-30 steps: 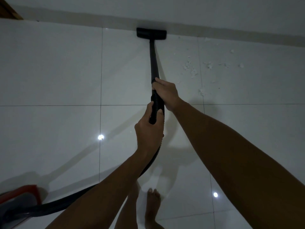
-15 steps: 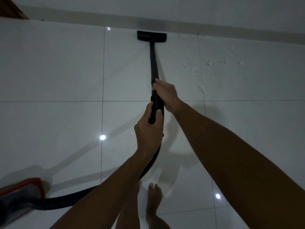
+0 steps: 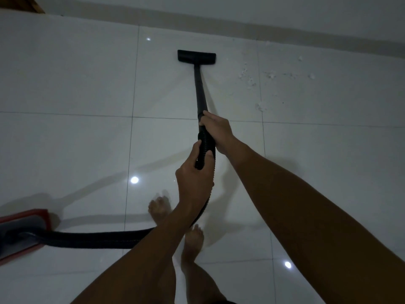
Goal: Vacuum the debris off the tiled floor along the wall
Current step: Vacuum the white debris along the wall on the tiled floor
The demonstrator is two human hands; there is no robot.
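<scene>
A black vacuum wand point(image 3: 199, 91) runs forward from my hands to a flat black floor nozzle point(image 3: 196, 56), which rests on the white tiles a little short of the wall's baseboard point(image 3: 219, 25). My right hand point(image 3: 215, 129) grips the wand where it joins the ribbed hose. Just behind it, my left hand point(image 3: 194, 175) is closed around the ribbed hose point(image 3: 205, 148). White debris point(image 3: 248, 77) lies scattered on the tiles to the right of the nozzle, with more bits point(image 3: 311, 76) farther right and a clump point(image 3: 261, 107) nearer me.
The hose point(image 3: 98, 237) trails back left to the red and grey vacuum body point(image 3: 22, 231) at the left edge. My bare feet point(image 3: 192, 238) stand on the glossy tiles below my arms. A brown wooden corner point(image 3: 32, 4) shows at the top left.
The nozzle has pulled back from the baseboard toward me. The view has shifted, my feet have stepped, and more of the vacuum body shows at the left.
</scene>
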